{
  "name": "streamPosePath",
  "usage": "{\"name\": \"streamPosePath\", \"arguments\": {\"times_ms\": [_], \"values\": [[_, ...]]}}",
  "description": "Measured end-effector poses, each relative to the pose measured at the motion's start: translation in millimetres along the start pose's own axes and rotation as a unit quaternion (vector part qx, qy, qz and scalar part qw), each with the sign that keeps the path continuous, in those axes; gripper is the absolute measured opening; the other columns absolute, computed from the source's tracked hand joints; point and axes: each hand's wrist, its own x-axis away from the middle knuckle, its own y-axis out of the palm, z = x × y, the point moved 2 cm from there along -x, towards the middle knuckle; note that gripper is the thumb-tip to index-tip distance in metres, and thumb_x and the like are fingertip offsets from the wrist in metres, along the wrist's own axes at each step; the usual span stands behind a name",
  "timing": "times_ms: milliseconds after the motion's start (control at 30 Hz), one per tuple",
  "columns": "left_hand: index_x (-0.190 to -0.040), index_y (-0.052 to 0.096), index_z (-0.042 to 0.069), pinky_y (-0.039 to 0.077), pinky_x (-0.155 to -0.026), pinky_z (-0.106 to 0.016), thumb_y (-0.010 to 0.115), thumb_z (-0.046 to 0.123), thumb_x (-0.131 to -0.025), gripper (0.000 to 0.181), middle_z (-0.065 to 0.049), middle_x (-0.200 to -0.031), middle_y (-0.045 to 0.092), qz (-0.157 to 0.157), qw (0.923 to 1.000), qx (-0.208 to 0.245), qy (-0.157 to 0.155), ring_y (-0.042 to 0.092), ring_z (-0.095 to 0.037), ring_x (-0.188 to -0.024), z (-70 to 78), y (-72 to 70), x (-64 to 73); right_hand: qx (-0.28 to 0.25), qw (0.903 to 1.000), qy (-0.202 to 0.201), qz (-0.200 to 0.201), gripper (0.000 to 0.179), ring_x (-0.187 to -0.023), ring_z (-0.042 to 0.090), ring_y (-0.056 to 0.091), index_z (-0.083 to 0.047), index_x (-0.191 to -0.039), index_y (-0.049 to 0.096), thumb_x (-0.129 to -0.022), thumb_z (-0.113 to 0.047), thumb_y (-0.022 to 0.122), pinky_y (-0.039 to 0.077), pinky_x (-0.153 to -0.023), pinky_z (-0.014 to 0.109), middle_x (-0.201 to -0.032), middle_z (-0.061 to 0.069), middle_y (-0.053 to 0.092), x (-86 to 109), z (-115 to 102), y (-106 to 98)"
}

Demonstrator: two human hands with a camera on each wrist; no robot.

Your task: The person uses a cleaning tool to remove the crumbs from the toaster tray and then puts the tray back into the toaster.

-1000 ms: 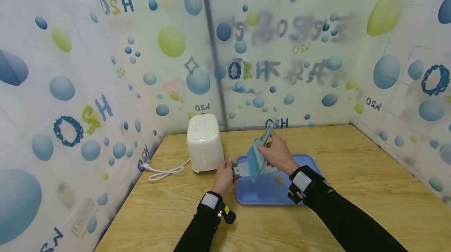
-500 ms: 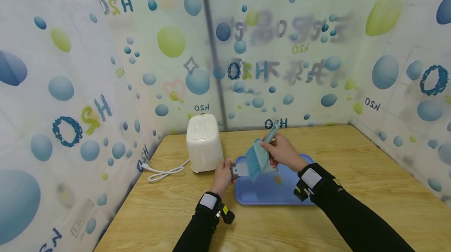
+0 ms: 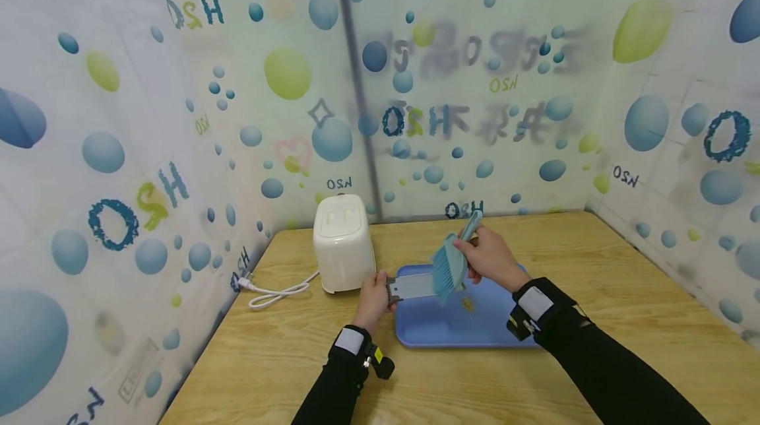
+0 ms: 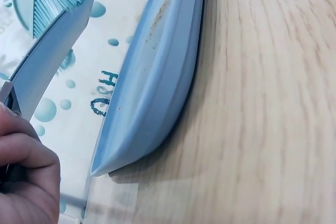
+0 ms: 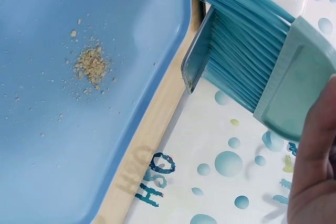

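My left hand (image 3: 374, 299) grips the grey end of a flat, pale crumb tray (image 3: 413, 286), which is held over the left part of a blue tray (image 3: 427, 339). In my right hand (image 3: 491, 260) is a light blue hand brush (image 3: 449, 268), pinched near the base of its handle. Its bristles (image 5: 247, 40) touch the far end of the crumb tray in the right wrist view. On the blue tray lies a small heap of tan crumbs (image 5: 92, 66) with specks scattered around it. The fingertips of the left hand are partly hidden behind the crumb tray's grey end.
A white toaster (image 3: 342, 243) stands upright on the wooden table (image 3: 285, 359), just behind the left hand. Its white cord (image 3: 279, 294) lies looped to the left, with the plug near the wall. Patterned sheets (image 3: 505, 148) enclose the table's back and sides.
My right hand has shifted rightward, bringing the brush from the middle of the crumb tray to its far end. The left hand and crumb tray have stayed nearly still.
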Motion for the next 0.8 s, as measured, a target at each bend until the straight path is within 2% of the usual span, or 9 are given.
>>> {"name": "streamPosePath", "arguments": {"times_ms": [200,433,800], "values": [[-0.123,0.054,-0.008,0.044,-0.045,-0.019,0.035,0.024,-0.113,0.038,-0.007,-0.083,0.053,0.003,1.0,-0.004,0.001,0.049,-0.011,-0.056,-0.2,0.8,0.5,0.01,0.9999,-0.005,0.006,0.029,-0.04,0.021,0.055,0.007,-0.123,0.053,-0.106,-0.017,0.055,0.051,-0.041,0.038,-0.055,0.009,0.056,1.5,0.6,-3.2],[-0.118,0.055,-0.006,0.044,-0.047,-0.02,0.034,0.023,-0.113,0.037,-0.007,-0.084,0.054,0.002,1.0,0.005,0.003,0.048,-0.012,-0.058,0.5,-2.3,-0.3,0.028,0.9995,0.003,0.014,0.027,-0.04,0.023,0.056,0.006,-0.121,0.054,-0.106,-0.017,0.055,0.052,-0.042,0.038,-0.059,0.019,0.06,1.2,3.2,-9.1],[-0.121,0.055,-0.007,0.044,-0.047,-0.02,0.033,0.026,-0.113,0.04,-0.007,-0.086,0.054,-0.001,1.0,-0.001,-0.007,0.049,-0.012,-0.061,3.0,-2.5,0.8,0.035,0.9974,-0.005,0.062,0.023,-0.05,0.022,0.064,0.003,-0.107,0.055,-0.104,-0.019,0.06,0.056,-0.048,0.035,-0.07,0.015,0.063,3.2,5.8,-11.7]]}}
